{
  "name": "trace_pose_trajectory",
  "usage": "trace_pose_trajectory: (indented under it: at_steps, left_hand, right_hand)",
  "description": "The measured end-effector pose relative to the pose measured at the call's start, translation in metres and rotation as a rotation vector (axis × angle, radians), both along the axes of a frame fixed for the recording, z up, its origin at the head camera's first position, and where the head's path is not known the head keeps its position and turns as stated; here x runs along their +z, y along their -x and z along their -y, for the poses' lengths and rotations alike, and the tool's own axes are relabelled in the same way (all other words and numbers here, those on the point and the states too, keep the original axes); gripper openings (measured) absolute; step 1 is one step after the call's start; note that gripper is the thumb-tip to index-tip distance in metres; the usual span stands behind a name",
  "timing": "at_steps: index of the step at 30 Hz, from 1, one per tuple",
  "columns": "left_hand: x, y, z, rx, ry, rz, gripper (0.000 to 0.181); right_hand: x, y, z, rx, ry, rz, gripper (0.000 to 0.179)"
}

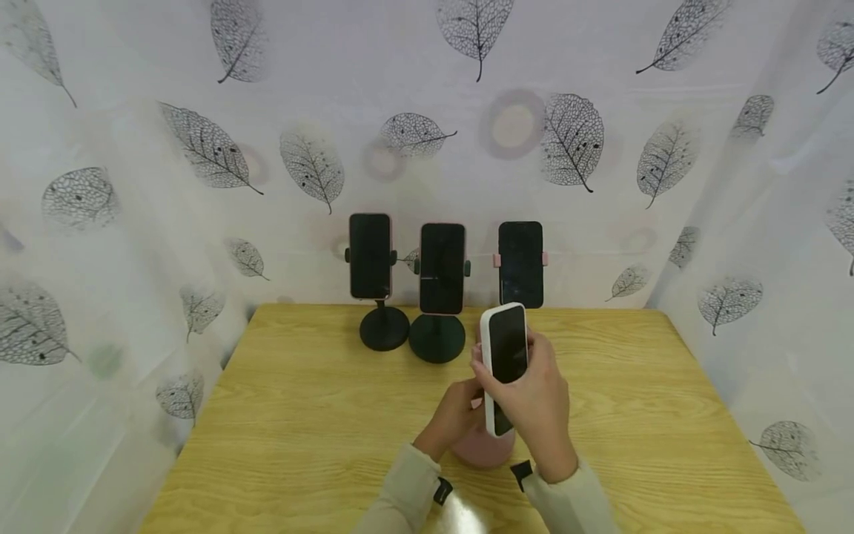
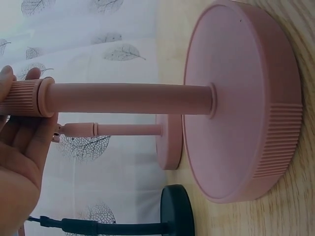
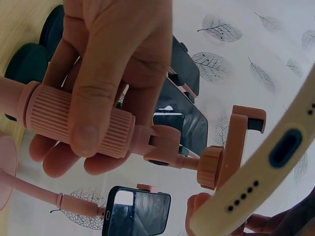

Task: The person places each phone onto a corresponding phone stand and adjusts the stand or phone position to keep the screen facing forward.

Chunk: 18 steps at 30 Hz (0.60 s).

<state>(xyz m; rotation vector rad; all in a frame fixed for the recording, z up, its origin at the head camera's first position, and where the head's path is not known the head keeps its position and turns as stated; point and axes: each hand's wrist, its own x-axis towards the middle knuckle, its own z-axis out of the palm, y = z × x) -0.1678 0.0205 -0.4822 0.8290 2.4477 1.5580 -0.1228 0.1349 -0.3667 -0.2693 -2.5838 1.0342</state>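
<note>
A pink phone stand (image 1: 483,451) stands upright near the front of the table. My left hand (image 1: 452,417) grips its ribbed collar (image 3: 51,110), fingers and thumb curled round it. In the right wrist view the stand's pink clamp (image 3: 232,142) lies just behind a smartphone in a white case (image 1: 505,348). My right hand (image 1: 543,393) holds that smartphone upright by its sides, screen towards me, thumb on the near edge. Whether the smartphone sits inside the clamp cannot be told.
Behind, two dark stands (image 1: 383,330) (image 1: 437,341) and another pink stand (image 2: 168,147) each hold a smartphone (image 1: 370,256) (image 1: 442,268) (image 1: 521,263). They stand along the back of the wooden table (image 1: 300,415). A leaf-patterned curtain (image 1: 427,185) hangs behind and at both sides.
</note>
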Motion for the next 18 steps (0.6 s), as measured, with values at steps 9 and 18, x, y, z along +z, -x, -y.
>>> trace_pose_trajectory:
  at_steps: [9,18]
  left_hand:
    - [0.0005,-0.0018,-0.0006,0.009,0.006,-0.037,0.022]
    - [-0.0007,-0.0028,0.0006,-0.019,0.006,-0.026,0.024]
  right_hand:
    - [-0.0063,0.0018,0.0033,-0.042,-0.104,-0.049,0.085]
    - [-0.0023,0.0033,-0.0024,-0.002,-0.086,-0.029,0.078]
